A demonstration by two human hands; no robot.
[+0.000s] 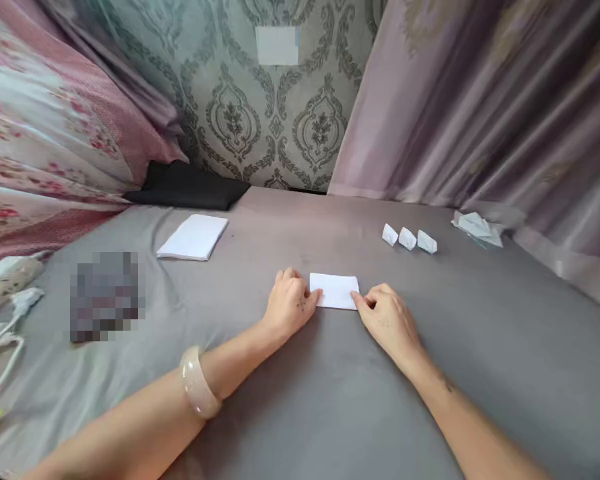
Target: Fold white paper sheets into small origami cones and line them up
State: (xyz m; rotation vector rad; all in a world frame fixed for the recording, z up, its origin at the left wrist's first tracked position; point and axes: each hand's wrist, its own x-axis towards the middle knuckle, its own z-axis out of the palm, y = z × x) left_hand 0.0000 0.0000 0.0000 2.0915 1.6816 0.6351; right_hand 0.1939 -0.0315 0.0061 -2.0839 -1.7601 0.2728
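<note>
A small white rectangle of paper (334, 291), which looks folded, lies on the grey sheet between my hands. My left hand (291, 300) pinches its left edge, thumb on top and the other fingers curled. At the lower right corner, my right hand (387, 321) grips the paper between thumb and curled fingers. Beyond the right hand stand three small folded paper pieces (407, 239) in a row. A stack of white paper (194, 237) rests farther back on the left.
Crumpled white paper or wrapping (479, 228) lies at the far right by the curtain (430, 100). A black folded cloth (190, 187) is at the back left. White cables (10, 360) and a blurred dark object (105, 297) occupy the left side.
</note>
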